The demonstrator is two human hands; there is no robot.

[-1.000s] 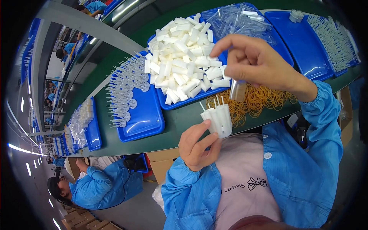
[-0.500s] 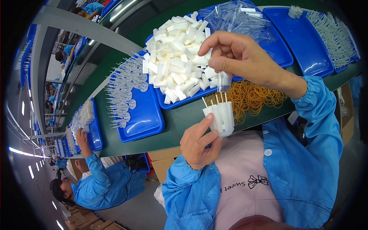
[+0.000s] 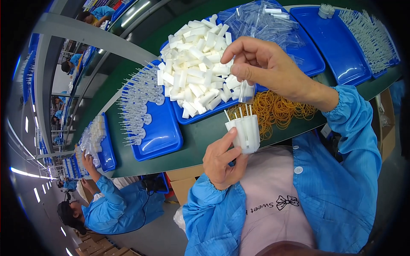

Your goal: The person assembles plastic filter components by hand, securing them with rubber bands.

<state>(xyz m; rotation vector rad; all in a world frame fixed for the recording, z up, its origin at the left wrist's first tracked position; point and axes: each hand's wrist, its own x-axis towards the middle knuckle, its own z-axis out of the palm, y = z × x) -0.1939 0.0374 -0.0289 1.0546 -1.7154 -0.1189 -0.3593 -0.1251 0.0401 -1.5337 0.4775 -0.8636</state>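
Observation:
My left hand is closed around the base of a white cluster. It is made of several upright white sleeves on a rounded base, with thin white stems poking out of the tops. My right hand pinches the upper end of a clear plastic tube between thumb and fingers. The tube hangs upright, its lower end close by the stem tips; whether it touches one I cannot tell. Behind the hands, a large heap of short white foam-like pieces fills a blue tray.
Yellow-brown rubber bands lie on the green table. Clear tubes fill a tray behind. Stemmed clear pieces lie in a left tray, white stemmed parts at far right. A co-worker in blue works at left.
Both my hands keep their grips on the tube and cluster, with barely any movement. The view has shifted slightly. The co-worker's raised hand has moved a little toward the near left.

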